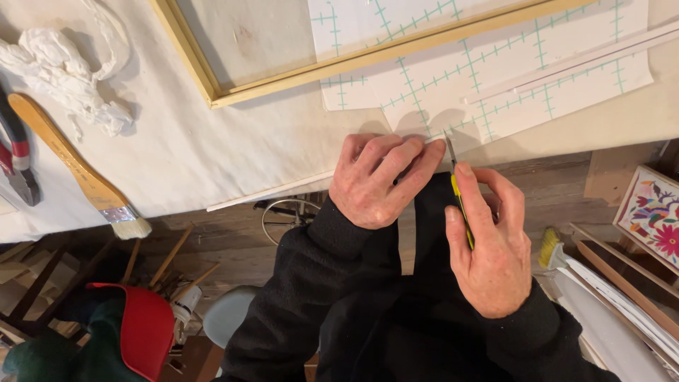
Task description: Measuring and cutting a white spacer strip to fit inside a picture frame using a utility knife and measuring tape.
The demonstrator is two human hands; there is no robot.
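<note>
Right hand (488,247) grips yellow utility knife (460,201), blade pointing away at gridded sheet (453,78) edge; left hand (378,180) presses flat just beside it.

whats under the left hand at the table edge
The left hand presses on gridded white paper at the table edge; the paper beneath the palm is covered.

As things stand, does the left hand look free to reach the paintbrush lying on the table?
Probably yes, once it lets go. The left hand is pressing down on the gridded sheet at the table edge, and only bare cloth lies between it and the paintbrush.
</note>
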